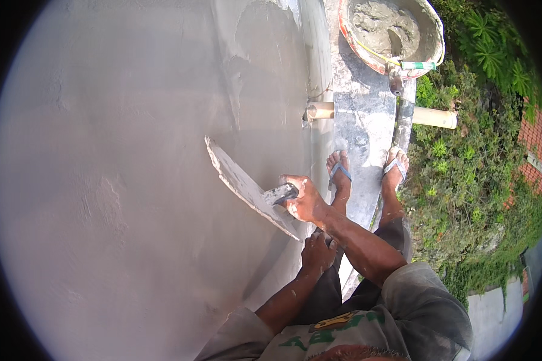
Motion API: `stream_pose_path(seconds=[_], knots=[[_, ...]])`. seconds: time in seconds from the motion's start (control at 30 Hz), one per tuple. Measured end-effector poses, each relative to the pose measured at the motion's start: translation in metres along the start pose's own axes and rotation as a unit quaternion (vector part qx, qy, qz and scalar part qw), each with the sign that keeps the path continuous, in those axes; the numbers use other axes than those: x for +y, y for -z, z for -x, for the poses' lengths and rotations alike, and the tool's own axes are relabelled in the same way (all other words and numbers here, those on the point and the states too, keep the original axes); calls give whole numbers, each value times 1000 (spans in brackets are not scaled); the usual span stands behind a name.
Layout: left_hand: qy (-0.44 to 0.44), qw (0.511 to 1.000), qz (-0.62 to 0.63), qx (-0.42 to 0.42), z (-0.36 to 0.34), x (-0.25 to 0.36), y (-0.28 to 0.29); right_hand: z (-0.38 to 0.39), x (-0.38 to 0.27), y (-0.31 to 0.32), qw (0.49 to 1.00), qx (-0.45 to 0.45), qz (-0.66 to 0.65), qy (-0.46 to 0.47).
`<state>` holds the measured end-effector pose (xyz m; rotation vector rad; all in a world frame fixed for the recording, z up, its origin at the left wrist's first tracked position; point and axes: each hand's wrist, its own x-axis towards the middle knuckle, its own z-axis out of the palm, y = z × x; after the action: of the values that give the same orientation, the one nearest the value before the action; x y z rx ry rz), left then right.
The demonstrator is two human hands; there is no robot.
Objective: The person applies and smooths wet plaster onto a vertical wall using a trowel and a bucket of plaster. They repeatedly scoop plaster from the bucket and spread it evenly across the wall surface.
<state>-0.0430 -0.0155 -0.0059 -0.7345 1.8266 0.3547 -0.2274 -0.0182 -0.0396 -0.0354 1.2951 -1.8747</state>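
Observation:
My right hand [307, 198] is wrapped round the dark handle of a plastering float [247, 183]. The float's broad plate is tilted, with pale mortar caked along its edge. It is held close to the grey plastered wall [126, 180]; whether it touches cannot be told. Lower down, my left hand [319, 253] is beside the float's lower end, its fingers curled in. Whatever they hold, if anything, is hidden. Smears of damp and drier plaster mark the wall, mostly near its upper part.
I stand in sandals on a narrow plank [364, 114]. Ahead on it is a tub [345, 30] of wet mortar [382, 27] with a wire handle. A bamboo pole [433, 118] crosses beneath, and a metal tube [403, 117] runs along the right. Beyond the plank's right edge, plants [457, 180] grow below.

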Motion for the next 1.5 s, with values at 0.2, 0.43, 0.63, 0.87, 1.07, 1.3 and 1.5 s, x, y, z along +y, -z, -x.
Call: stream_pose_path(seconds=[0.2, 0.43, 0.63, 0.87, 1.07, 1.3, 1.5], knots=[[13, 995, -30, 98, -20, -11, -48, 73, -46, -44, 993, -114, -6, 39], [-2, 1000, -2, -1, 6, 14, 2, -90, -65, 84, 960, 155, -226, -56], [-5, 1000, 25, -2, 3, 7, -2, -158, -149, 78, 963, 217, -141, -78], [-49, 997, 24, -45, 2, -1, -15, -23, -154, -24, 986, 116, 120, -17], [-5, 999, 16, -47, 4, 8, 17, -32, -110, 35, 989, 126, 22, -78], [-20, 999, 35, -16, 0, -1, -2, -219, -98, 151, 971, 206, -118, -41], [-1, 999, 43, -7, 2, -6, -15, -171, -92, 109, 989, 129, -68, -16]])
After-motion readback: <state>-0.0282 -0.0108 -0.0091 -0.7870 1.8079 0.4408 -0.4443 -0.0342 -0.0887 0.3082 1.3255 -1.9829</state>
